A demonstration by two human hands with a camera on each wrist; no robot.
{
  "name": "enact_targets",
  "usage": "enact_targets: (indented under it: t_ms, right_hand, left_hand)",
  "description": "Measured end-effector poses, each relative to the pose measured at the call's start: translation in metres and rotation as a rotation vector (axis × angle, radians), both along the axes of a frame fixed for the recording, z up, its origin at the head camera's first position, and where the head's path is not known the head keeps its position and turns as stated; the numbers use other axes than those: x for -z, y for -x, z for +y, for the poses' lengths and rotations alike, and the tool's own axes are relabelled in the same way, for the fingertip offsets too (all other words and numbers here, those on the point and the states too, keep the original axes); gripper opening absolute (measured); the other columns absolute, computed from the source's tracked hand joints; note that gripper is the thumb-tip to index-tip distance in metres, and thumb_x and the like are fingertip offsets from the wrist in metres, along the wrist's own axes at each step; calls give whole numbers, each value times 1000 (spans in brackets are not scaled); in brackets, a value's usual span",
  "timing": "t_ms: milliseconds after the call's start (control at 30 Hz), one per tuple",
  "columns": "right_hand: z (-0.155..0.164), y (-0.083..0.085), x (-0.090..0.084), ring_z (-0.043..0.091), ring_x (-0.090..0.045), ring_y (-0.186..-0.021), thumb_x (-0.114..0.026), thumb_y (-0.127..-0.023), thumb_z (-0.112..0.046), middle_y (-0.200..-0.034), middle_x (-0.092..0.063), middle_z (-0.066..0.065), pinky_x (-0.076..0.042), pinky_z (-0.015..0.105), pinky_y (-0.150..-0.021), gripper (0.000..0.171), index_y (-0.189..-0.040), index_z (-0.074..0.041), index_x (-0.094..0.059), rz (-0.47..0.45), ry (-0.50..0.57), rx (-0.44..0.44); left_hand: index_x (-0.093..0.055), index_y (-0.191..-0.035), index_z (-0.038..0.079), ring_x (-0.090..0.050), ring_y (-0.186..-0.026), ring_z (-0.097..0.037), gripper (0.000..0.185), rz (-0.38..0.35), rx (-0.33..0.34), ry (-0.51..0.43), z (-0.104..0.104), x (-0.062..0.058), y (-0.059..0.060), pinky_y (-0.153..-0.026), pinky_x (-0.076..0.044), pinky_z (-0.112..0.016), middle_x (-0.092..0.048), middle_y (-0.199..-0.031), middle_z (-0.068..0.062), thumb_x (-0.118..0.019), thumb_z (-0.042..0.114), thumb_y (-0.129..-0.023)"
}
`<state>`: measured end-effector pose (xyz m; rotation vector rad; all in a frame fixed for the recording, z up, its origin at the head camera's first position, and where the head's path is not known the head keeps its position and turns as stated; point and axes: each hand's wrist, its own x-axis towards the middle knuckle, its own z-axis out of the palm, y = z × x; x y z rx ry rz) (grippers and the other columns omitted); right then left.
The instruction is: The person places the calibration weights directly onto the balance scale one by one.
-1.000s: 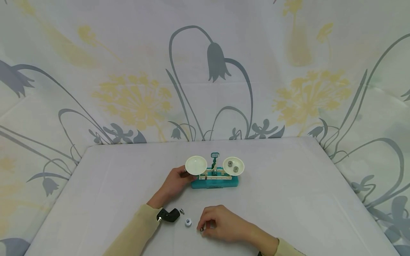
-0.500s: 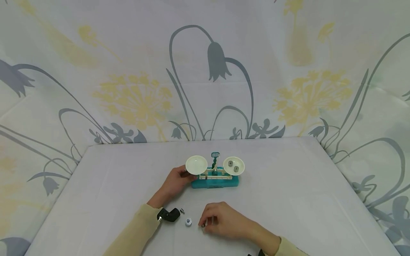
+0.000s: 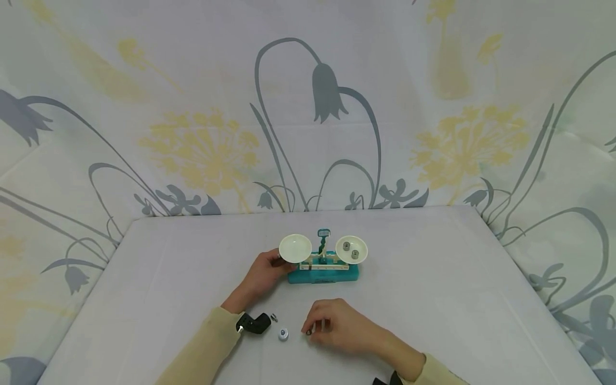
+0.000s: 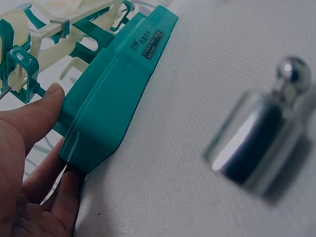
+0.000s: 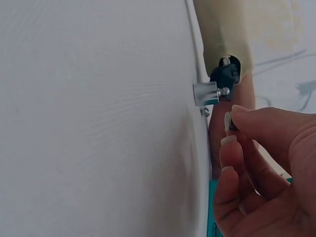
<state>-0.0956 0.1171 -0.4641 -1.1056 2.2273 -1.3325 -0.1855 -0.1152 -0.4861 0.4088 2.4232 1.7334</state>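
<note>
My head camera looks forward and down from well back, taking in the whole table (image 3: pixel 433 299), the balance scale (image 3: pixel 323 262) at its middle and the flowered curtain (image 3: pixel 192 107) behind. The camera on my left wrist sits very close and low, facing along the scale's teal base (image 4: pixel 116 94), with a metal weight (image 4: pixel 259 140) blurred in the foreground. The one on my right wrist is rolled sideways, close over the tablecloth, facing my left sleeve (image 5: pixel 222 29). All three share that weight (image 3: pixel 283 335) (image 5: pixel 206 94).

Two weights (image 3: pixel 350 250) in the right pan (image 3: pixel 351 249) of the scale (image 3: pixel 323 262), knobbed weight (image 3: pixel 283 335) in front.
</note>
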Motion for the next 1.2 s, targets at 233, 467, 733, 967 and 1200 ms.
enact_targets:
  t_ms: [233, 467, 733, 967, 1200]
  right_hand:
    - [2, 1, -3, -1, -59, -80, -76, -86, -2, -93, -65, -14, -54, 21, -72, 16, -98, -13, -76, 19, -2, 23]
    - [5, 4, -4, 0, -59, -80, -76, -86, -2, -92, -65, -13, -54, 22, -71, 16, -97, -13, -75, 22, 3, 46]
    - [7, 7, -6, 0, -59, -80, -76, -86, -2, -92, -65, -12, -54, 22, -70, 15, -97, -11, -75, 36, 21, 45]
    - [11, 10, -8, 0, -60, -79, -77, -84, -1, -91, -67, -11, -53, 22, -68, 16, -97, -11, -76, 68, 24, 68]
    - [12, 11, -9, 0, -60, -79, -77, -85, -2, -92, -67, -11, -53, 22, -68, 16, -98, -12, -75, 79, 22, 79]
  left_hand:
    - [-67, -125, 2, -59, -122, -31, 37, 3, -18, 11, 3, -4, -2, -102, -46, -47, -66, -126, -13, -73, 3, -89]
    - [-68, -125, 6, -59, -123, -27, 37, 2, -6, -5, 1, 0, 0, -103, -46, -45, -67, -126, -9, -74, 5, -88]
    - [-68, -125, 6, -59, -123, -26, 37, -20, -14, -2, 1, 1, 0, -103, -46, -45, -67, -126, -8, -74, 5, -88]
    - [-67, -126, 5, -59, -123, -28, 38, -9, -9, -2, 1, 0, 0, -103, -46, -46, -66, -127, -10, -74, 6, -88]
    - [-67, -126, 5, -59, -122, -27, 38, -7, -10, 0, 1, 0, 0, -102, -47, -46, -66, -127, -9, -74, 6, -89]
